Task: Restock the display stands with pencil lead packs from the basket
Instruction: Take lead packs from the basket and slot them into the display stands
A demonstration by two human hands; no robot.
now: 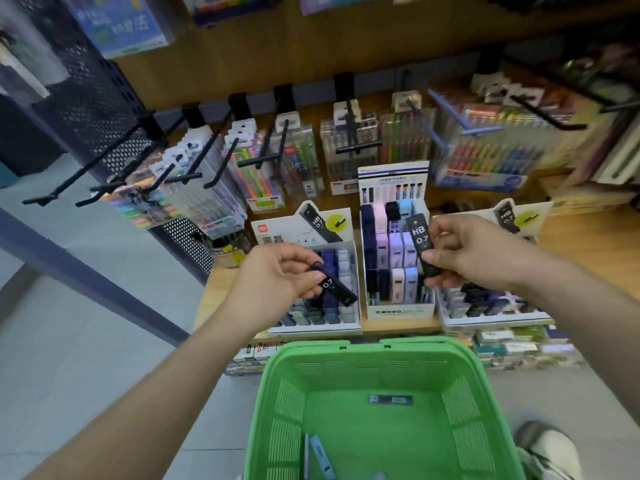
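My left hand [277, 275] pinches a black 0.7 lead pack [334, 286] tilted over the left display stand [313, 323], which holds rows of dark and pale packs. Held upright in front of the middle MONO stand [400, 311] is a black HB 0.7 lead pack [423, 245], gripped by my right hand [471, 252]. A third stand [491, 318] at the right holds dark packs. Below, the green basket [377, 362] contains a dark pack [390, 400] and pale blue packs [320, 457] near its front corner.
The stands sit on a wooden shelf [218, 296]. Black hooks [104, 168] with hanging pen sets [266, 174] jut out above them. Boxed stock [512, 348] fills the lower shelf. A shoe [547, 448] is on the grey floor right of the basket.
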